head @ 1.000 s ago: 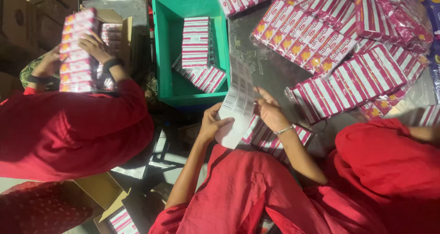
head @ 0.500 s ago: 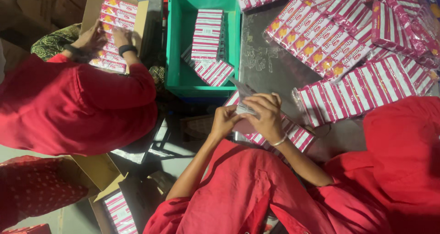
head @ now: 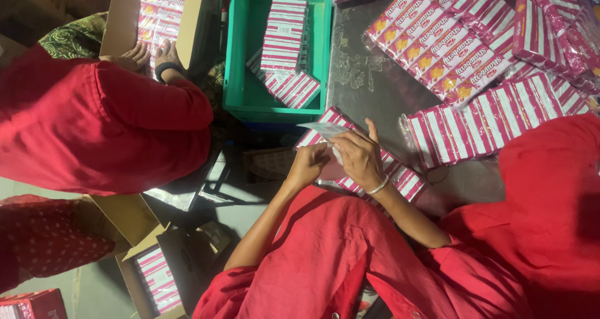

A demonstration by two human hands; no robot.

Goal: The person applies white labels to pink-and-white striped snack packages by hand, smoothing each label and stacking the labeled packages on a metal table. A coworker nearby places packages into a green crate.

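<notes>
My left hand (head: 308,166) and my right hand (head: 359,156), with a silver bangle on its wrist, meet at the near edge of a grey metal table (head: 369,87). Together they pinch a small clear plastic wrapper (head: 325,130), held just above a bundle of pink-and-white striped packets (head: 400,175) lying on the table edge. My red sleeves and red clothing fill the bottom of the view.
A green crate (head: 250,75) holds stacked striped packets (head: 284,34). Several more bundles (head: 475,56) cover the table's right side. On the left a co-worker in red (head: 106,125) presses both hands on packets in a cardboard carton (head: 122,19). Another open carton (head: 153,275) sits below.
The clear wrapper, held wide a second ago, is now gathered small between my hands. The co-worker has lowered a stack of packets into the carton. The view has shifted.
</notes>
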